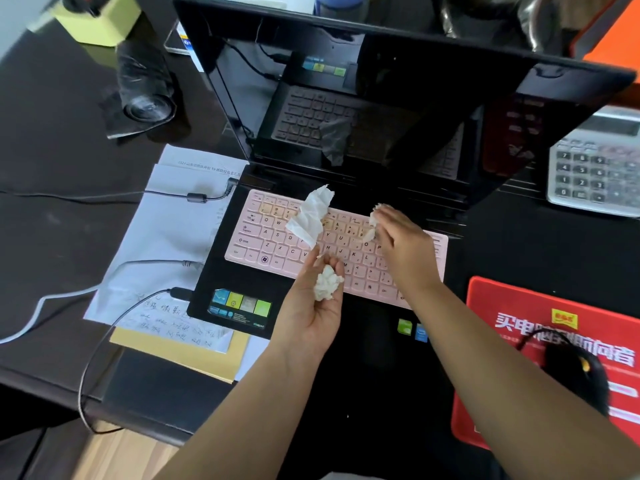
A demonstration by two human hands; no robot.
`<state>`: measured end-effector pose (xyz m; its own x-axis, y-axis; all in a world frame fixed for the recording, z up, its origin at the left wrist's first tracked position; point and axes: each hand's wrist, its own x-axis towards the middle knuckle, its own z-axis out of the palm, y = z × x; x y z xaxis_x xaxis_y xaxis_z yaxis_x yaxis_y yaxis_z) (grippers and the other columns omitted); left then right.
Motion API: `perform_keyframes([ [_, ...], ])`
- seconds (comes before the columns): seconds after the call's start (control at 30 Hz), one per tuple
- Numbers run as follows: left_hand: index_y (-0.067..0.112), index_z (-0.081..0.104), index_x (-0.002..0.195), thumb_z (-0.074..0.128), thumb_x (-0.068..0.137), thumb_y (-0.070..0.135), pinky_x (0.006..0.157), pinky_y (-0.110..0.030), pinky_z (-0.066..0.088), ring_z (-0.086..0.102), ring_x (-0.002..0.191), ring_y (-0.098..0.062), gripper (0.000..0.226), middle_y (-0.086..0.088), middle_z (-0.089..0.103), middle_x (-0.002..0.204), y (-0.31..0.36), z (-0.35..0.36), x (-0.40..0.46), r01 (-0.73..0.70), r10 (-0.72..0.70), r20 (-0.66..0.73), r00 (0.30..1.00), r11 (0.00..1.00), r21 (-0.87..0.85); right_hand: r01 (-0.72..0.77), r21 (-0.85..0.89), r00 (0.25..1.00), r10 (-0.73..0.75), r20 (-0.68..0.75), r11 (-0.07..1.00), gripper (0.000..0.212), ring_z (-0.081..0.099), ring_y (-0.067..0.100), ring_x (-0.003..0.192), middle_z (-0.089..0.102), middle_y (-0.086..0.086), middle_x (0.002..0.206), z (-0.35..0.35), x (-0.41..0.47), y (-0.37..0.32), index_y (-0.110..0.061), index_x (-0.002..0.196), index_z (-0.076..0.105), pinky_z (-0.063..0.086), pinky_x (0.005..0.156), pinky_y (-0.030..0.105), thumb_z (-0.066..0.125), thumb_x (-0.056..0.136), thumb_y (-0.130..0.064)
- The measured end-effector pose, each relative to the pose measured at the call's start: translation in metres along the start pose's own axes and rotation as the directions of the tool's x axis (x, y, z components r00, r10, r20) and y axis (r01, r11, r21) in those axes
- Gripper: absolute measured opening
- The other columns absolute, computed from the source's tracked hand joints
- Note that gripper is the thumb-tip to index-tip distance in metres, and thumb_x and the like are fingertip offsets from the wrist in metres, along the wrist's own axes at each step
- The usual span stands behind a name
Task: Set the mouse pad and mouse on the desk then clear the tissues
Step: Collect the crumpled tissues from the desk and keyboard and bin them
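Your left hand (317, 299) cups a crumpled wad (327, 283); the long tissue (310, 216) lies just beyond its fingertips, slanting away. Your right hand (398, 244) pinches scraps (370, 233).

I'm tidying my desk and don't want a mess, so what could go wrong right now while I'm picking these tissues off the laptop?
1. The left hand cups a crumpled tissue wad while pinching a long loose tissue; the wad sits on an open palm and could roll off.
2. The right hand is gathering small tissue scraps on the pink keyboard; pressing down may hit keys.
3. Small scraps could be missed.
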<state>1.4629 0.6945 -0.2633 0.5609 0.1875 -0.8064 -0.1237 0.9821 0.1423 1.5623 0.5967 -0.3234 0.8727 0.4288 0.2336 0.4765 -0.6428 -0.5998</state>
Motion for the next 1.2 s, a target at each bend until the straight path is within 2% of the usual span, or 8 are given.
perform_keyframes([
  [0.23,0.001,0.065,0.088,0.047,0.093,0.002,0.069,-0.024,0.057,0.067,0.064,-0.016,0.019,-0.012,0.07,0.063,0.0,0.005,0.001,-0.01,0.009,0.019,1.0,1.0,0.019,0.135,-0.05,0.99,-0.133,0.051,0.99,0.034,0.07,0.031,0.085,0.073,0.019,0.09,0.0,-0.002,-0.001,0.003,0.088,0.071,0.055,0.071,0.031,0.067,0.06,0.021],
  [0.43,0.002,0.063,0.092,0.045,0.093,0.001,0.067,-0.026,0.058,0.063,0.073,-0.016,0.018,-0.012,0.069,0.065,0.0,0.001,0.002,-0.019,0.018,0.041,0.999,1.0,0.018,-0.323,0.426,0.923,0.38,-0.055,0.845,0.025,0.056,-0.002,0.097,0.066,0.002,0.109,-0.024,-0.009,-0.03,-0.001,0.106,0.067,0.037,0.081,-0.005,0.055,0.086,0.008],
  [0.6,0.004,0.067,0.085,0.045,0.095,0.017,0.061,-0.021,0.058,0.07,0.06,-0.013,0.027,-0.008,0.068,0.074,-0.009,0.002,-0.002,0.047,-0.057,0.114,0.992,0.995,0.091,0.046,0.254,0.997,-0.027,-0.076,0.966,0.024,0.055,0.007,0.094,0.069,0.002,0.095,-0.023,-0.055,-0.075,-0.005,0.096,0.072,0.04,0.088,0.006,0.055,0.079,-0.009],
  [0.7,0.007,0.069,0.085,0.048,0.094,0.029,0.07,-0.022,0.057,0.069,0.074,-0.012,0.032,-0.005,0.067,0.082,-0.011,-0.005,-0.007,0.033,-0.047,0.077,0.996,0.985,0.171,0.128,0.136,0.992,-0.129,0.004,0.982,0.032,0.066,0.019,0.094,0.074,0.007,0.096,-0.021,-0.07,-0.074,-0.007,0.097,0.072,0.051,0.088,0.031,0.047,0.08,-0.017],
  [0.83,0.01,0.064,0.089,0.052,0.092,0.033,0.071,-0.029,0.058,0.069,0.077,-0.015,0.026,-0.007,0.069,0.08,-0.013,-0.011,-0.02,0.027,-0.033,0.024,0.999,0.972,0.234,0.213,0.069,0.95,-0.223,0.219,0.975,0.04,0.059,0.02,0.112,0.067,0.011,0.115,-0.028,-0.08,-0.076,-0.002,0.117,0.06,0.014,0.113,0.029,0.037,0.089,-0.019],
  [1.0,0.014,0.062,0.093,0.044,0.095,0.032,0.058,-0.021,0.056,0.065,0.071,-0.009,0.025,0.001,0.073,0.062,-0.003,-0.014,-0.03,0.074,-0.093,0.056,0.994,0.958,0.279,0.173,0.113,0.877,-0.206,0.434,0.978,0.064,0.004,0.001,0.138,0.029,0.004,0.15,-0.037,-0.087,-0.088,-0.009,0.144,-0.004,-0.029,0.107,0.029,0.011,0.094,-0.046],
  [1.1,0.023,0.056,0.084,0.038,0.096,0.037,0.049,-0.012,0.052,0.065,0.049,0.003,0.026,0.014,0.068,0.05,0.006,-0.017,-0.034,-0.034,-0.007,0.092,0.996,0.903,0.428,0.224,0.158,0.837,-0.273,0.473,0.962,0.069,-0.021,-0.013,0.13,0.003,-0.005,0.151,-0.035,-0.085,-0.096,-0.015,0.138,-0.016,-0.033,0.103,0.025,-0.008,0.083,-0.056],
  [1.2,0.02,0.057,0.088,0.04,0.096,0.033,0.049,-0.011,0.054,0.066,0.052,0.002,0.023,0.01,0.07,0.064,0.021,-0.019,-0.032,-0.095,0.062,0.099,0.993,0.925,0.367,0.234,0.252,0.877,-0.316,0.362,0.939,0.059,-0.008,-0.011,0.135,0.013,-0.002,0.151,-0.029,-0.076,-0.101,-0.011,0.145,0.008,-0.015,0.113,0.025,0.013,0.096,-0.044],
])
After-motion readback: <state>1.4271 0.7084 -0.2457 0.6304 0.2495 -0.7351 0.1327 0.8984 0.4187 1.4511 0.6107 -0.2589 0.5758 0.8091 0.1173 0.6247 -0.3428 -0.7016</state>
